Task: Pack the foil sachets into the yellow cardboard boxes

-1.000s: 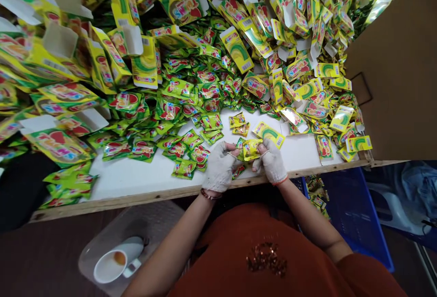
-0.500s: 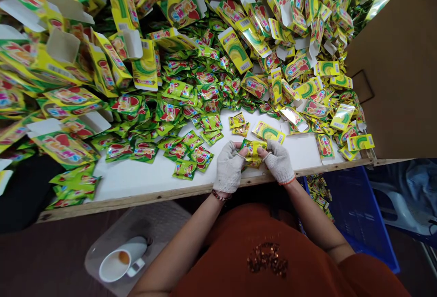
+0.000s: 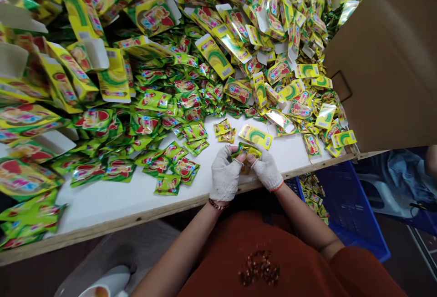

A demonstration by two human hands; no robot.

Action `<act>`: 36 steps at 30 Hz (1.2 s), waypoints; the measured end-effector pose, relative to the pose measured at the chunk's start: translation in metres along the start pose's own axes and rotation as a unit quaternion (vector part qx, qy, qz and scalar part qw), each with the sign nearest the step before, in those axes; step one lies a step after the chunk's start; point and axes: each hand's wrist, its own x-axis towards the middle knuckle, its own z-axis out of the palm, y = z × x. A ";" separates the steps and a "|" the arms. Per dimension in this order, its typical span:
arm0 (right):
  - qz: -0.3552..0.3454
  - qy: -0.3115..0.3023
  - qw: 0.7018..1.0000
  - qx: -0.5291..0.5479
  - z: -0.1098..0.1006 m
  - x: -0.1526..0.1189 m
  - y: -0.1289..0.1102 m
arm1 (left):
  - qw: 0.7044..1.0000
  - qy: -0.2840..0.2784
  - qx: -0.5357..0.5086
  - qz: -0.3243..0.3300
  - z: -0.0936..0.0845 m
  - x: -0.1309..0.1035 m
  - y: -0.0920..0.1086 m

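Both gloved hands are meeting at the near edge of the worktop (image 3: 136,197), pinching one small bunch of sachets (image 3: 246,151) between them. The left hand (image 3: 225,174) is gripping the bunch's left end with fingertips closed on it; the right hand (image 3: 266,170) is gripping the right end the same way. The bunch is lying with its long axis running left to right between the two hands, raised just off the worktop (how many sachets it holds is too small to tell). Neither hand is nearer; each is touching it. Just beyond the bunch a yellow carton (image 3: 256,136) is lying flat, nearer the right hand. To the left, loose green sachets (image 3: 170,169) are spreading across the worktop. A blue crate (image 3: 344,210) is sitting below the edge on the right.
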 end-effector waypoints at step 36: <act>-0.018 0.131 0.990 -0.041 -0.079 0.003 -0.019 | 0.709 -0.161 0.599 0.334 0.012 0.048 0.043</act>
